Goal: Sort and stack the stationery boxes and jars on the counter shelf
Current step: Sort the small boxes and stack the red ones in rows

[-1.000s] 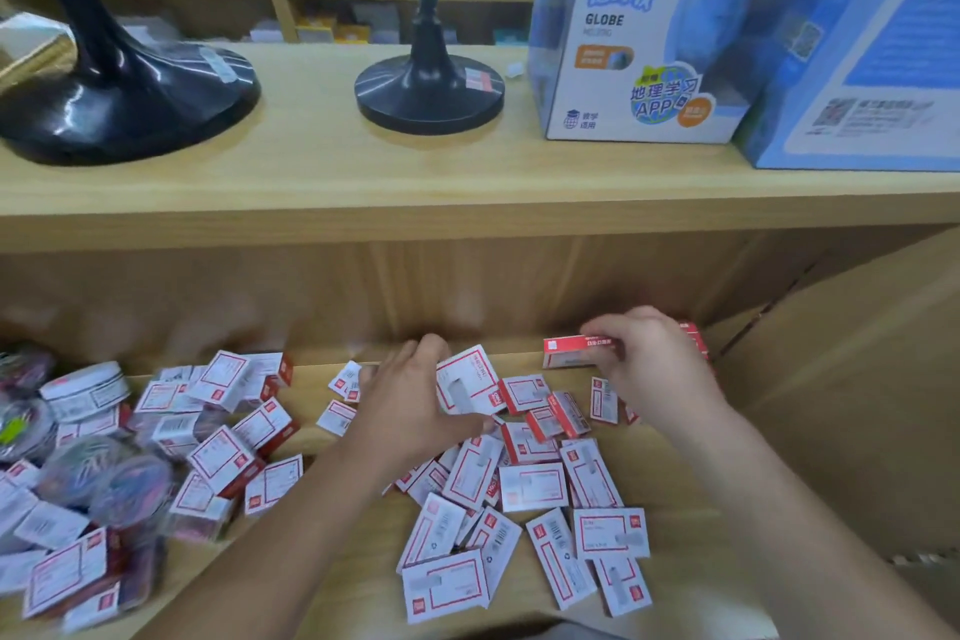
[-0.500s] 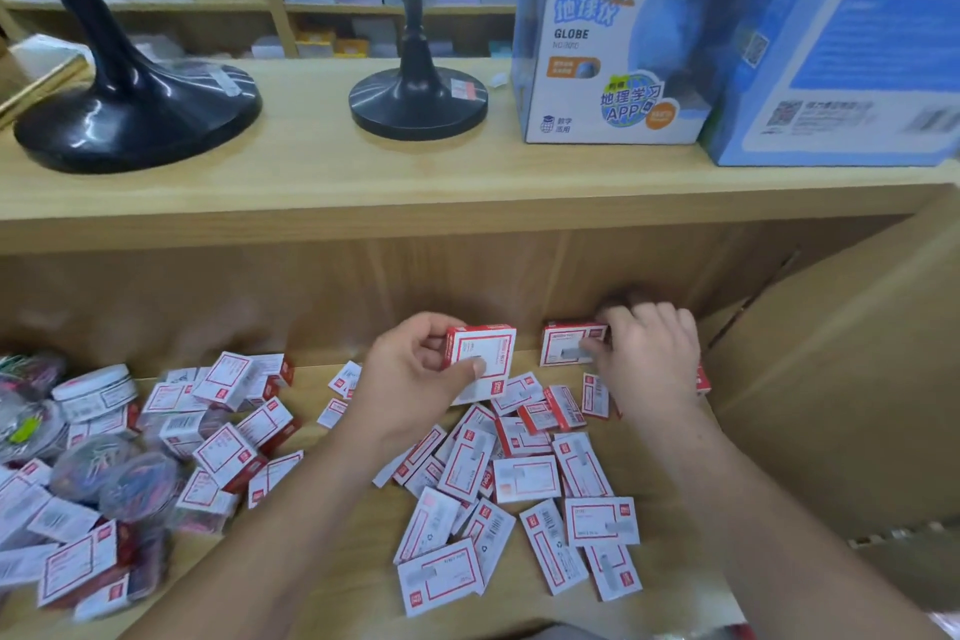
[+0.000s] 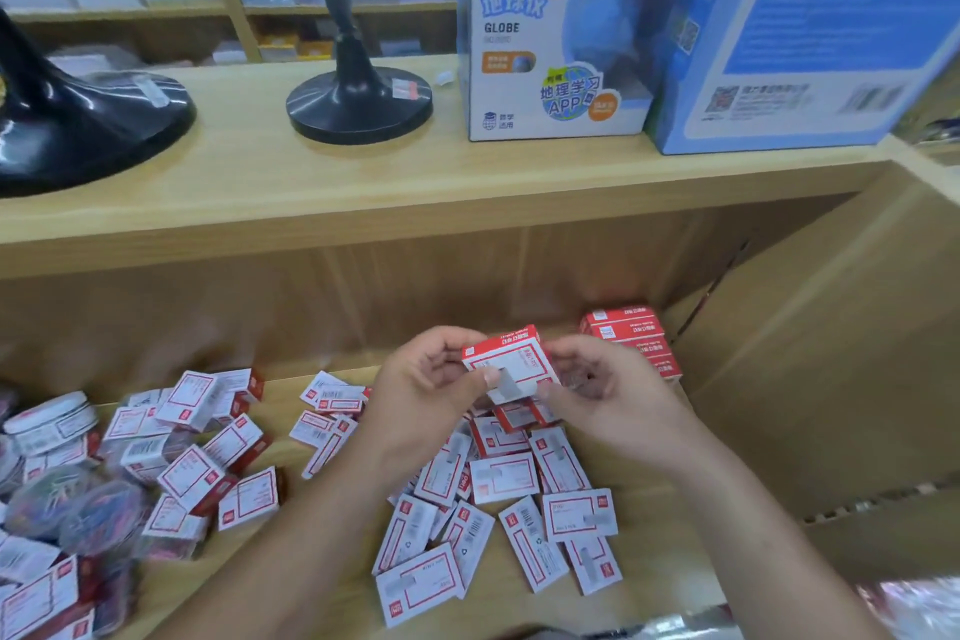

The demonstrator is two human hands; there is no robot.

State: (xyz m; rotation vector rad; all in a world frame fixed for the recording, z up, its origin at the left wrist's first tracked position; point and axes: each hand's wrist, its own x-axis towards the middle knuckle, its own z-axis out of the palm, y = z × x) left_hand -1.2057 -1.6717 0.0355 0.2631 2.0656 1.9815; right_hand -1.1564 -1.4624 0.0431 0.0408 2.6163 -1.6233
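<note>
Your right hand has come off the box at the back wall and joined your left hand on the small box that the left was already carrying. Both hands now pinch it: thumbs on the white label face, left fingers curled over the red top edge.

It's held in the air above the lower shelf, over the loose boxes lying flat there. Back right corner of the shelf has a stack of red boxes, just behind your right hand and not touching it.

Further left there's a second heap of boxes mixed with jars; jar contents are too blurred to name. On the right, a cardboard panel flanks the shelf.

Up on the table: two black globe stands, a globe box and a blue box.
</note>
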